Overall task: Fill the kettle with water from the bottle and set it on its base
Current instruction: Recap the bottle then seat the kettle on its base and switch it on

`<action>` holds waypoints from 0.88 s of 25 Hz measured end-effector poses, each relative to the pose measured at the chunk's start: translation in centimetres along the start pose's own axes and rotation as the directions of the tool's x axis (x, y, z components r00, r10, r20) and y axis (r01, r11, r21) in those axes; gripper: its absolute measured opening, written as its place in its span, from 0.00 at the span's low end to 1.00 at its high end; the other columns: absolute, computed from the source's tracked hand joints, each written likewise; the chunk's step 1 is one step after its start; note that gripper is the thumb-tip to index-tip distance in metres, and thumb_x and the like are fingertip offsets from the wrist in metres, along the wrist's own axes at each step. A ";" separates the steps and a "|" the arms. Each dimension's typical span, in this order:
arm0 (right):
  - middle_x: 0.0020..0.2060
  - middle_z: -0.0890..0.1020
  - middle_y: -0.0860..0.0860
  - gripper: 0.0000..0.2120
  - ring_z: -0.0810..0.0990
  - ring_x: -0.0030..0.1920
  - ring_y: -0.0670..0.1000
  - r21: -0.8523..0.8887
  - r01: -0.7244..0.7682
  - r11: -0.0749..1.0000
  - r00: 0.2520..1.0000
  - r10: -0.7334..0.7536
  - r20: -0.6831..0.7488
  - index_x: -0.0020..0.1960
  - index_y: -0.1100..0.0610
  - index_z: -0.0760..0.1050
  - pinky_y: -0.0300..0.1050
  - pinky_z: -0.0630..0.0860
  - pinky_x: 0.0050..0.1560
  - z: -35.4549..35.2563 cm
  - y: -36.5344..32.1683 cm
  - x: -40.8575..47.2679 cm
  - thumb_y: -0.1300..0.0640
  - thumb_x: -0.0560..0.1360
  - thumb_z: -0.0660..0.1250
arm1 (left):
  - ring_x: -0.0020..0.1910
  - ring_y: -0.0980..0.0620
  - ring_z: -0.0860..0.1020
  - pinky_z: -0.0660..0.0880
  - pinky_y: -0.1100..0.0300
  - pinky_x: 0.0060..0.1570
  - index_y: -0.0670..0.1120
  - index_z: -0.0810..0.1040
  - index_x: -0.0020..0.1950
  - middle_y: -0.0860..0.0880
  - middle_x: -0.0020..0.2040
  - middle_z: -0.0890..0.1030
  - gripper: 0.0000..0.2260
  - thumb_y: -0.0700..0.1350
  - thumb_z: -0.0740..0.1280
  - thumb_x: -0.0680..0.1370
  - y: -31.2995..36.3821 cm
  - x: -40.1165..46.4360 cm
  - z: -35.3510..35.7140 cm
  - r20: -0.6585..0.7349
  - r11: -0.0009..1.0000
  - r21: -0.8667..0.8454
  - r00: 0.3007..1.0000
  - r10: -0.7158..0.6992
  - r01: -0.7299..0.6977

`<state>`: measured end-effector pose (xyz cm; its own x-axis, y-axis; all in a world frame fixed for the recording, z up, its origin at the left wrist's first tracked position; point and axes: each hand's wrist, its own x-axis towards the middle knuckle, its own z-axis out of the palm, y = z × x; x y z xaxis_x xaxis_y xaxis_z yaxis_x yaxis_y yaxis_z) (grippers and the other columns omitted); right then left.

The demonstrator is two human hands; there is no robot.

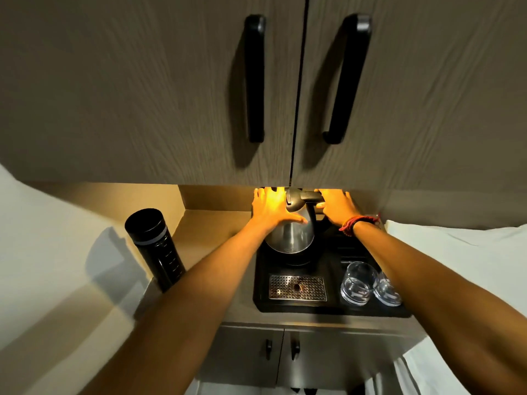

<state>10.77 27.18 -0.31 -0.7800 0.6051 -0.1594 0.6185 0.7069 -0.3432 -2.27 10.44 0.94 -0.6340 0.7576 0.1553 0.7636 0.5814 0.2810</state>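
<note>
Gripping the kettle [291, 238], which sits on its base [295, 262] at the back of the black tray [262, 297]: my right hand [338, 208] is closed around the handle, my left hand [271, 208] lies flat and open against the steel side. Risk, as I judge it: the low cupboard [171, 95] overhead could catch the lid on lifting. Glasses [358, 283] near my right forearm could topple. The bottle [155, 248] stands apart on the worktop [205, 223], still capped.
</note>
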 end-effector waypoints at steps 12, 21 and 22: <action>0.57 0.79 0.57 0.13 0.78 0.58 0.60 0.003 0.208 0.978 0.954 -0.202 -0.223 0.61 0.58 0.74 0.53 0.72 0.61 -0.6 -0.5 -1.2 0.64 0.77 0.65 | 0.62 0.38 0.75 0.68 0.43 0.66 0.42 0.70 0.67 0.39 0.61 0.78 0.47 0.75 0.71 0.62 1.9 -0.2 0.7 0.060 0.995 0.095 0.998 0.015 -0.021; 0.52 0.79 0.53 0.12 0.80 0.53 0.58 -0.051 0.214 0.976 0.957 -0.220 -0.191 0.58 0.52 0.72 0.56 0.78 0.51 0.1 1.5 -1.8 0.62 0.76 0.65 | 0.62 0.39 0.74 0.68 0.45 0.65 0.44 0.65 0.75 0.39 0.62 0.77 0.50 0.72 0.73 0.63 1.6 -0.6 1.5 0.062 0.995 0.015 0.993 0.099 -0.100; 0.52 0.79 0.52 0.12 0.81 0.52 0.58 -0.025 0.212 0.977 0.954 -0.212 -0.210 0.58 0.52 0.71 0.54 0.79 0.49 0.4 2.0 -2.0 0.62 0.76 0.65 | 0.63 0.39 0.74 0.67 0.45 0.66 0.43 0.64 0.75 0.39 0.63 0.77 0.50 0.72 0.73 0.63 1.8 -0.6 1.8 0.057 0.995 0.014 0.993 0.102 -0.103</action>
<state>13.50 27.24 -1.03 -0.8558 0.5043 0.1155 0.4412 0.8279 -0.3463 -0.33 11.58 -0.30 -0.5450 0.8285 0.1288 0.8262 0.5047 0.2503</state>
